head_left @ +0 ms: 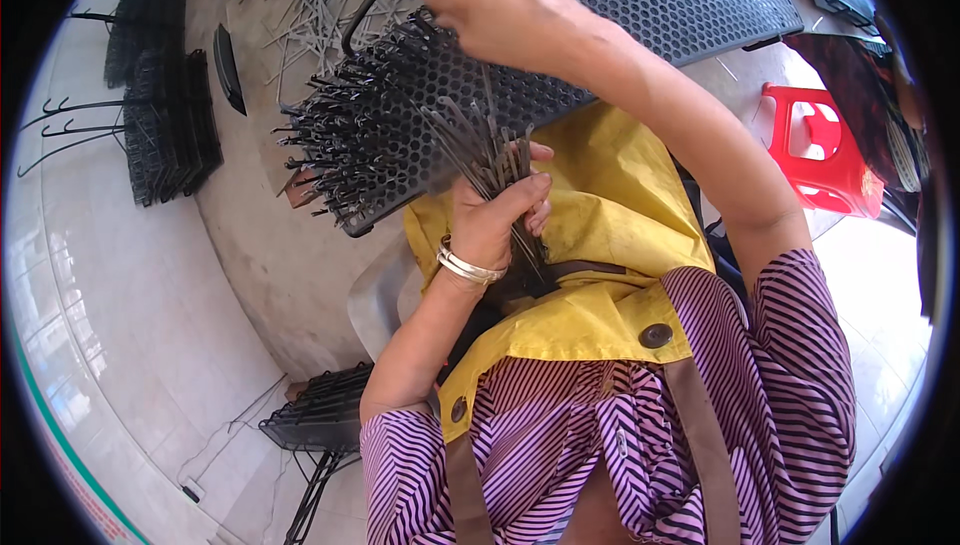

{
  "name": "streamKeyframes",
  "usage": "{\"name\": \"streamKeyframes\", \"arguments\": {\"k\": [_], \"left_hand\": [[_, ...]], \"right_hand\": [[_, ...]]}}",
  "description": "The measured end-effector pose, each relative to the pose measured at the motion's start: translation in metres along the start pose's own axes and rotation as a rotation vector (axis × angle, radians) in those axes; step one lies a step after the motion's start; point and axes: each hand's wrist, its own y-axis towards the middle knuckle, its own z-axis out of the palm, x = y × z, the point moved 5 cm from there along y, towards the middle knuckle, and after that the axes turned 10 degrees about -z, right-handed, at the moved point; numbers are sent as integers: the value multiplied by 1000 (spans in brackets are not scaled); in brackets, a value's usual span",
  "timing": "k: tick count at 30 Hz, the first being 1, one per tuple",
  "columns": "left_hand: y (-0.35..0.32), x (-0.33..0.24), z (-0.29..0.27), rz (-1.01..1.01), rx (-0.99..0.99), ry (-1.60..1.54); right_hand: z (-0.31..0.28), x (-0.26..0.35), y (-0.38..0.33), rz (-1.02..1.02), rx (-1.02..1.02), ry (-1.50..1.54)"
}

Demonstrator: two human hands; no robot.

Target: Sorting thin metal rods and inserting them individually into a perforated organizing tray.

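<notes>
A bundle of thin dark metal strips (476, 150) fans upward out of my left hand (492, 217), whose fingers and thumb are wrapped round it above my lap. Beyond it lies a black perforated panel (680, 3) with rows of round holes. Many dark strips with bent tips (350, 110) stand crowded in the holes at its left part. Over the panel's far side, my right hand (500, 10) is curled closed and slightly blurred, close to the standing strips. Whatever its fingers hold is hidden.
Loose grey strips (310, 20) lie scattered behind the panel. Black racks with hooked rods (165, 130) stand along the left. A red plastic stool (825, 150) is at the right, and a black wire rack (320, 410) sits lower left. A yellow apron (600, 205) covers my lap.
</notes>
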Motion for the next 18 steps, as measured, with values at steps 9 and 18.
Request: {"name": "streamKeyframes", "arguments": {"k": [9,18], "left_hand": [[0,1,-2,6,10,-14],[1,3,-1,9,31,-12]], "right_hand": [[-20,-1,-35,220,-139,527],[-21,-11,-59,511,-361,1019]]}}
